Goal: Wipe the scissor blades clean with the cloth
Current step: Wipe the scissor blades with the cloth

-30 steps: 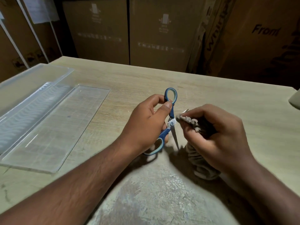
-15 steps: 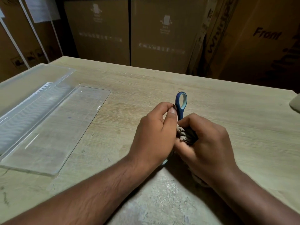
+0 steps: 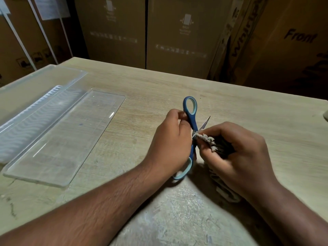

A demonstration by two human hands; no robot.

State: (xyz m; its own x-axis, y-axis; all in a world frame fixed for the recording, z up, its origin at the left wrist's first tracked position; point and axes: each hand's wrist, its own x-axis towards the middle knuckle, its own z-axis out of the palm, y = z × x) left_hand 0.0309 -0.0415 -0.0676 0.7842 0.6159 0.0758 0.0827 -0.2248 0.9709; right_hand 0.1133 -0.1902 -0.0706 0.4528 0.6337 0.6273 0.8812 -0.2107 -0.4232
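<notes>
Left hand (image 3: 170, 144) gripping scissors (image 3: 192, 121), cloth (image 3: 206, 140) (bunched) against blade

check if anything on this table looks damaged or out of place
The table surface is worn near the front edge: a pale scuffed patch with scratches, where the wood-grain finish has rubbed away. The clear plastic lid lies flat beside its tray. Nothing is spilled.

From my remote seat I saw a pale wood-grain table (image 3: 239, 110), its near edge worn to a scratched grey patch (image 3: 177, 219). Tall cardboard cartons (image 3: 181, 32) stood close behind it in dim light, one printed "Front" (image 3: 300, 37). A clear plastic tray (image 3: 40, 103) lay on the table's left.
</notes>
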